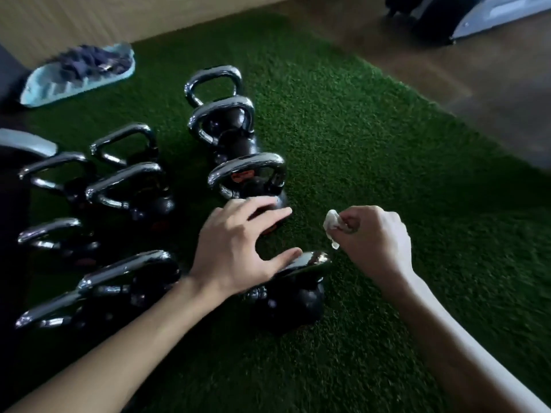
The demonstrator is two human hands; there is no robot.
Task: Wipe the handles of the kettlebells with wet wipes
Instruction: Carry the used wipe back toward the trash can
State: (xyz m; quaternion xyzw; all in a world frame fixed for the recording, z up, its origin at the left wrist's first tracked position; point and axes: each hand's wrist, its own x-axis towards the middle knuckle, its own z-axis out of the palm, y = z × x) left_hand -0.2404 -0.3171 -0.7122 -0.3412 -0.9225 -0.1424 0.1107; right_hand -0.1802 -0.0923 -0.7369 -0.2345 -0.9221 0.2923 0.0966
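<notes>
Several black kettlebells with chrome handles stand in rows on green turf [372, 150]. My left hand [235, 248] hovers with spread fingers over the nearest kettlebell [292, 302]; its thumb touches the chrome handle [313, 260]. Just beyond my fingers stands another kettlebell [250, 177]. My right hand [372, 236] is curled and pinches a crumpled white wet wipe [332, 226], held in the air just right of and above that near handle.
A pack of wet wipes [77, 74], light blue, lies on the turf at the far left by the wall. More kettlebells [128, 189] fill the left side. Wooden floor [447, 64] and a dark machine base [465, 16] lie at the far right.
</notes>
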